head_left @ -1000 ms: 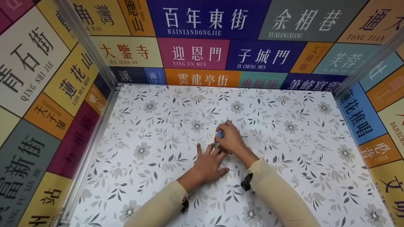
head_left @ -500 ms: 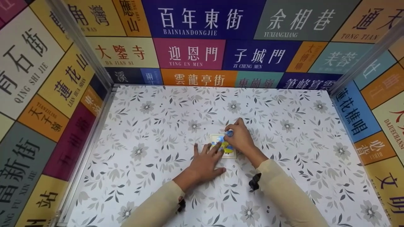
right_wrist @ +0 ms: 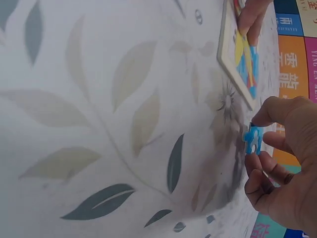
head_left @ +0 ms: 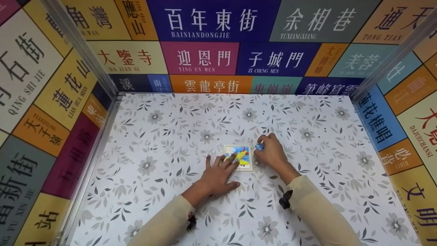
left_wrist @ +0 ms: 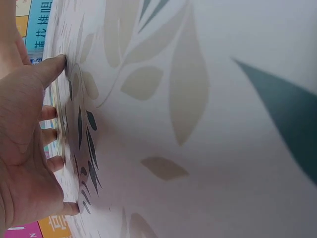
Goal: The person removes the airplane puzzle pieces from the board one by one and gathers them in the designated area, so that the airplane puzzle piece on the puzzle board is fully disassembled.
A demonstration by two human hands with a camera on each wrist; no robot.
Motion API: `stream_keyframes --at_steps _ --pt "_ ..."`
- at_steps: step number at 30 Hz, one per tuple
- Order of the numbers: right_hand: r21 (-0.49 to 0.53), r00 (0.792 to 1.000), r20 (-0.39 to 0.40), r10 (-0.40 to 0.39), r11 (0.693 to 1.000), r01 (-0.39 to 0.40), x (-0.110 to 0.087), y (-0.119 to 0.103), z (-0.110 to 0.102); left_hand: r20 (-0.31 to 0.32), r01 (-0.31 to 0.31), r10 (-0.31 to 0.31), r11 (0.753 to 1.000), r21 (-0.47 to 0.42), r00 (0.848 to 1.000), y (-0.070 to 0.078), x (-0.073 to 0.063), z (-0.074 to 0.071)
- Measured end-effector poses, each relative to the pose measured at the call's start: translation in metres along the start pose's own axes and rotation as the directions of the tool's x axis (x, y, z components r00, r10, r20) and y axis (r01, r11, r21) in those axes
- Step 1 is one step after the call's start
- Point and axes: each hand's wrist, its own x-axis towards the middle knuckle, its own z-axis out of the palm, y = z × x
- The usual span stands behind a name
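A small square jigsaw puzzle (head_left: 252, 163) with a pale wooden frame lies flat on the floral-patterned tabletop. Its picture is yellow, red and blue, and an area at its lower left looks white. My left hand (head_left: 218, 176) spreads its fingers, with fingertips resting on the puzzle's left side and hiding part of it. Just right of the frame, my right hand (head_left: 272, 153) pinches a blue jigsaw piece (right_wrist: 254, 140) with white patches between thumb and fingers. In the right wrist view that piece is held near the table surface, apart from the puzzle.
White tabletop (head_left: 164, 198) with grey flowers and leaves spreads around both hands. Panels printed with large characters, such as the back wall (head_left: 208, 58), enclose it at the back and both sides. Clear corner strips (head_left: 95, 61) join the walls.
My right hand has moved from over the puzzle to the right, carrying the blue jigsaw piece off it. More of the picture now shows. The left hand stays on the puzzle's left side.
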Motion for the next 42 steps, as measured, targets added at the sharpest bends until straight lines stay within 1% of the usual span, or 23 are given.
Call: stream_keyframes --at_steps 3,9,17,22,25,29,33,38,42 --pt "0.005 1.0 0.001 0.025 1.0 -0.025 -0.001 0.004 0.0 -0.005 0.003 -0.003 1.0 -0.002 1.0 -0.001 -0.001 0.001" --pt "0.001 0.998 -0.038 0.041 0.999 -0.041 -0.003 0.014 0.0 -0.021 -0.006 0.005 1.0 -0.03 1.0 0.0 -0.003 0.001" --pt "-0.013 0.998 -0.055 0.027 1.0 -0.027 -0.005 0.026 -0.004 -0.027 -0.024 0.021 0.996 -0.086 0.999 -0.002 -0.004 0.002" --pt "-0.02 0.998 -0.049 0.027 0.999 -0.028 -0.007 0.03 -0.007 -0.048 -0.048 0.043 0.993 -0.105 0.998 -0.005 -0.003 0.002" --pt "-0.046 0.998 -0.059 0.016 0.999 -0.019 -0.009 0.029 -0.008 -0.059 -0.059 0.054 0.993 -0.101 0.997 -0.006 -0.003 0.002" --pt "-0.102 0.997 -0.076 -0.034 0.994 0.026 -0.012 0.022 -0.006 -0.054 -0.059 0.053 0.992 -0.114 0.997 -0.008 -0.004 0.0" --pt "-0.125 0.988 -0.079 -0.131 0.985 0.121 -0.017 0.012 -0.002 -0.059 -0.047 0.039 0.989 -0.137 0.997 -0.009 -0.003 0.001" --pt "-0.096 0.974 -0.013 -0.225 0.97 0.223 -0.023 -0.001 0.007 -0.09 -0.031 0.016 0.984 -0.174 0.996 -0.013 0.0 0.002" --pt "-0.072 0.953 0.049 -0.298 0.951 0.301 -0.026 -0.007 0.015 -0.144 -0.027 0.001 0.983 -0.181 0.99 -0.016 0.001 0.003"
